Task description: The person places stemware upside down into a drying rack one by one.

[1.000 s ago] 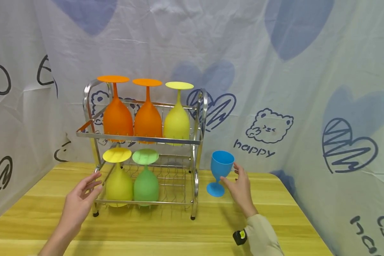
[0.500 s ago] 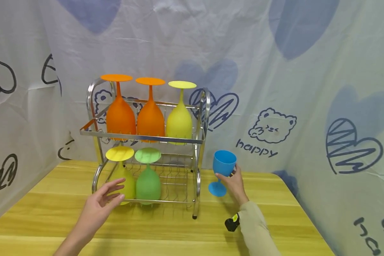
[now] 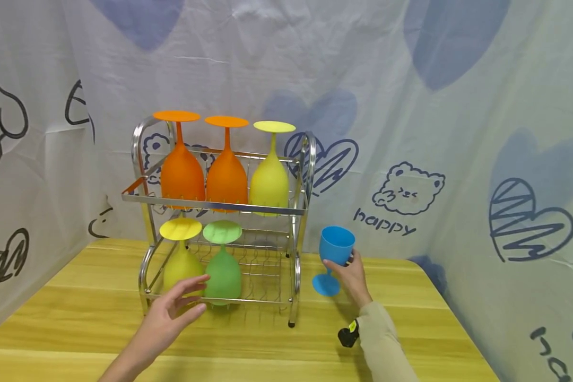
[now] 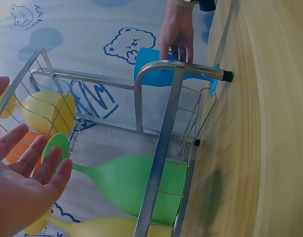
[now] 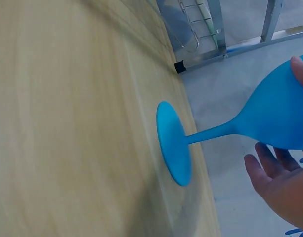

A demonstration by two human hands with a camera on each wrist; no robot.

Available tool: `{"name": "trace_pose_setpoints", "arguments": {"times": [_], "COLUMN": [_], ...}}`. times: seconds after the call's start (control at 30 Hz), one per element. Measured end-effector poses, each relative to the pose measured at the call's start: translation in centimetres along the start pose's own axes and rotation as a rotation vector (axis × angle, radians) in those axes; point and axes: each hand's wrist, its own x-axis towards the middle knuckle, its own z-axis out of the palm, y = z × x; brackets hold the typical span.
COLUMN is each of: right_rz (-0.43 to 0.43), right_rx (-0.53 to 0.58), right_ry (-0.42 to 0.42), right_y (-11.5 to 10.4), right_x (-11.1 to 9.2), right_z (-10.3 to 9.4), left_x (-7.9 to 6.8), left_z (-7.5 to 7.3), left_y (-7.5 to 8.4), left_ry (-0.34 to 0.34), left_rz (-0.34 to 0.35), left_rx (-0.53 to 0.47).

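Note:
A blue goblet [image 3: 336,243] stands upright right of the metal rack [image 3: 229,208]. My right hand [image 3: 349,276] holds its bowl, thumb in front and fingers around the far right side. In the right wrist view the goblet's round foot [image 5: 174,144] is at the tabletop; whether it touches I cannot tell. My left hand [image 3: 169,318] hovers before the rack's lower tier, fingers spread loosely and holding nothing. Nearest to it are an upside-down green goblet [image 3: 223,276] and an upside-down yellow goblet [image 3: 181,268], the latter partly hidden by that hand.
On the rack's upper tier, two orange goblets [image 3: 182,178] and a pale yellow goblet [image 3: 269,183] stand upside down. The lower tier's right part shows bare wire [image 3: 262,275]. A printed cloth [image 3: 377,106] hangs behind and beside the wooden table [image 3: 248,350].
My left hand has moved right, from beside the rack to in front of its lower tier. My right hand has closed around the blue goblet's bowl.

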Motion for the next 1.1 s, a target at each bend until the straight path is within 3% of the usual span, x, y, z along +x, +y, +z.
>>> {"name": "trace_pose_setpoints", "arguments": {"times": [0.2, 0.47, 0.63, 0.87, 1.1], "right_rz": [-0.063, -0.118, -0.137, -0.216, -0.354], "right_rx": [0.001, -0.020, -0.064, -0.071, -0.142], "right_ry": [-0.016, -0.050, -0.073, -0.067, -0.085], "right_y": [0.7, 0.7, -0.6, -3.2, -5.8], "right_x": [-0.4, -1.8, -2.9, -5.4, -8.4], "right_z": [-0.7, -2.3, -2.9, -3.3, -2.6], "left_x": [0.1, 1.9, 2.5, 3.3, 4.4], "left_z": [0.3, 1.8, 2.8, 4.6, 6.6], "left_y": [0.0, 0.1, 0.4, 1.2, 1.4], "left_ry": [-0.004, -0.017, -0.015, -0.041, -0.096], "left_rz": [-0.009, 0.028, 0.060, 0.045, 0.077], "left_rx": [-0.033, -0.083, -0.116, -0.146, -0.044]}}
